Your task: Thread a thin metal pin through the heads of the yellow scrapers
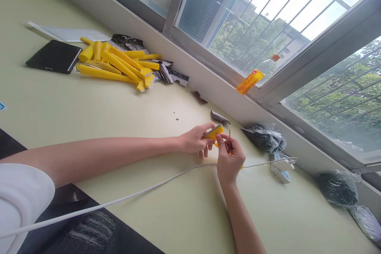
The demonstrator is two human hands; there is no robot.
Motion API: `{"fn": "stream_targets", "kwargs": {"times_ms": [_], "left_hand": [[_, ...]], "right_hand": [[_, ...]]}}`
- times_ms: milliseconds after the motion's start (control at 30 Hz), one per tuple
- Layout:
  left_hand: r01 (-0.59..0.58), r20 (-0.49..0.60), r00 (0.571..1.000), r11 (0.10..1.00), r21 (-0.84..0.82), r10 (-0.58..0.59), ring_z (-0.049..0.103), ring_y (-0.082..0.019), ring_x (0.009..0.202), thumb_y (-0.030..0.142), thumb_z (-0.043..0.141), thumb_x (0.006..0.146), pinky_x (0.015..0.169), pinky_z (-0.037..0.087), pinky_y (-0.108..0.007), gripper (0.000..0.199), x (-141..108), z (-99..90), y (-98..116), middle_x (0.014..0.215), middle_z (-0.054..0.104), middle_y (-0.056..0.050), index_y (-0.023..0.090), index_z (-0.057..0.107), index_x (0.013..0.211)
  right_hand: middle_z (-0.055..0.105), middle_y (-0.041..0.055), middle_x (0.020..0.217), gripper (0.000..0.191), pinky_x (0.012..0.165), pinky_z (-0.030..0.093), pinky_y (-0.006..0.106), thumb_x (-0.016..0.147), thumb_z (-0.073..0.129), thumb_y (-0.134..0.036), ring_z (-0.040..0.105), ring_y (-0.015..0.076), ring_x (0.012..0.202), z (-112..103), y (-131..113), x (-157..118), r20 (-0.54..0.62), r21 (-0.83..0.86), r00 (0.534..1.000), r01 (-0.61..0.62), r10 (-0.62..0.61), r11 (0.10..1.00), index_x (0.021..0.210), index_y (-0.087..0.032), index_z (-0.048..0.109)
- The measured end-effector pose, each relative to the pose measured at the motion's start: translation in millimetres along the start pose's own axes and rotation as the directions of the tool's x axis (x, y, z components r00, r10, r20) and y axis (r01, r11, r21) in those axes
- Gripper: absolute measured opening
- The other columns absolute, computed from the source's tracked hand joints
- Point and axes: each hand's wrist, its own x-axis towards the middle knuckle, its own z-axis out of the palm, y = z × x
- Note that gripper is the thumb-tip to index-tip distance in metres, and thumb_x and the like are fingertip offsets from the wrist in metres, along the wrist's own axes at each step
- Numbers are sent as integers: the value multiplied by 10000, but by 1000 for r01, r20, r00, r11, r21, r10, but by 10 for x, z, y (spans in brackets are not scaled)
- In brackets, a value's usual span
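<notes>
1. My left fingers (205, 127) grasp a yellow tool (213, 133) with a straight metal edge; I can't tell whether it's complete.
2. My right fingers (220, 143) clench a thin metal rod (229, 135), thumb against the yellow body.
3. Nearby on the smooth, pale bench (143, 115), tiny metal bits (177, 119) lie loose, fitted to nothing.
4. Farther off, similar yellow tools (101, 74) lie heaped, rounded handles joined to flat heads, beside creased dark packets (179, 78).

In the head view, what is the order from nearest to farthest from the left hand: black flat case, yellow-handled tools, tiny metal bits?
From the left hand:
1. Tiny metal bits, just above it in view
2. Yellow-handled tools, heaped upper left
3. Black flat case, left of the heap
</notes>
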Motion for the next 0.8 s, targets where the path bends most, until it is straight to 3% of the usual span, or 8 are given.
{"fn": "stream_targets", "kwargs": {"times_ms": [800], "left_hand": [[-52,18,999,995,83,51,630,-155,603,220,488,956,452,570,-268,181,-38,28,51,712,526,29,194,467,1134]], "right_hand": [[414,-58,633,294,562,348,250,799,785,-436,371,102,589,-19,-50,11,11,87,996,-86,85,993,885,-163,717]]}}
